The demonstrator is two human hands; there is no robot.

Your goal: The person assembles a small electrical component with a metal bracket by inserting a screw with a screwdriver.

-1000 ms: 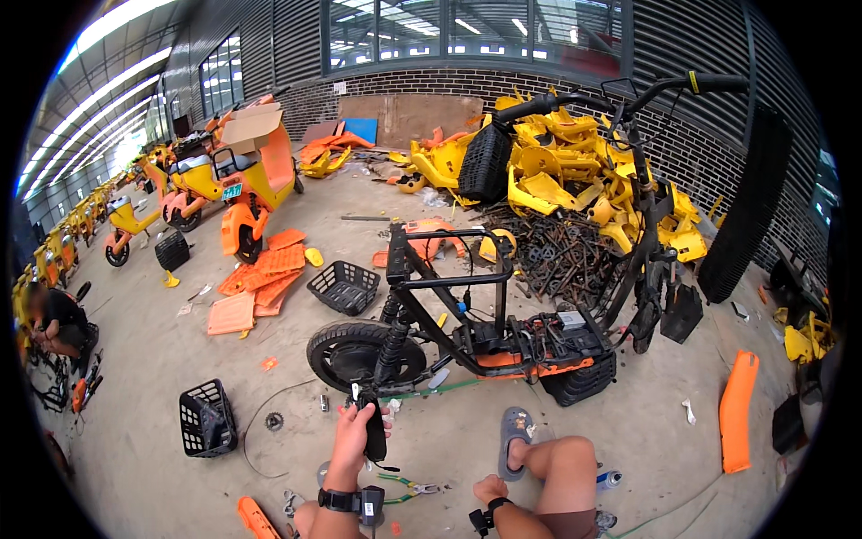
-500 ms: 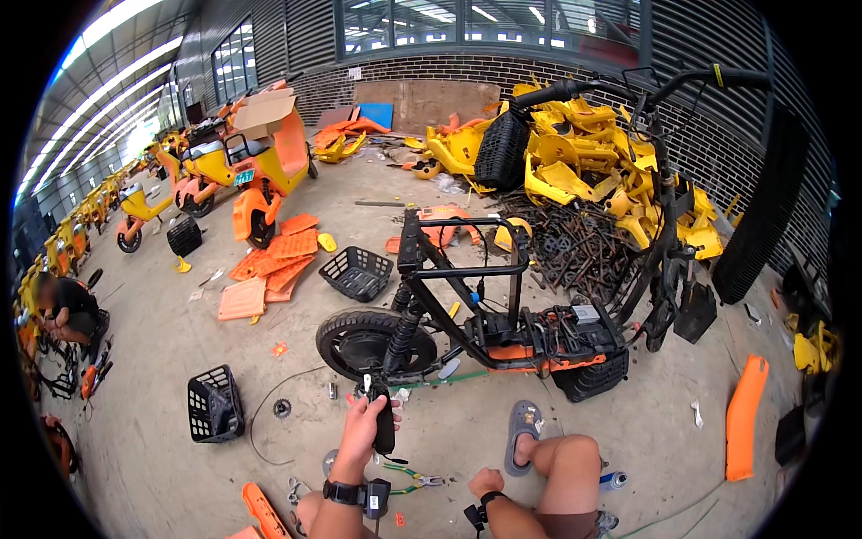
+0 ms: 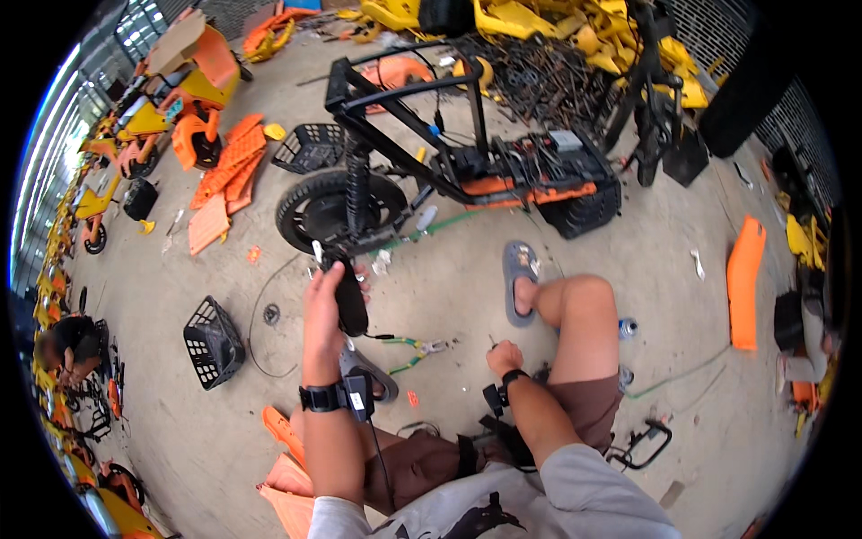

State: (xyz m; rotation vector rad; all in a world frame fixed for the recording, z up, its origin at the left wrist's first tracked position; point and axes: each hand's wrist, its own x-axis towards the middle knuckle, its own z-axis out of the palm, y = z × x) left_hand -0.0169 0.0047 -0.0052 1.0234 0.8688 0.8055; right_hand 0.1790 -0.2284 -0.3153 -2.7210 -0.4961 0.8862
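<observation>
The black tool (image 3: 348,301) stands upright in the middle near ground, its tip up against the rear wheel (image 3: 337,208) of the stripped bike frame (image 3: 467,162). The frame is already bare of its panels and its wiring box (image 3: 548,166) lies open, so much of the stripping looks done, while the wheel is still mounted and seems to be the part in work.

The left hand (image 3: 321,310) has its grip wrapped tight around the tool's handle. The right hand (image 3: 505,357) hangs low by the bent knee, fingers curled loosely toward the floor (image 3: 628,269); I cannot tell whether it holds anything small.

Just right of the tool, pliers (image 3: 422,348) lie on the floor. Left of it sits a black basket (image 3: 214,343), and farther left and away lie orange panels (image 3: 224,171).
</observation>
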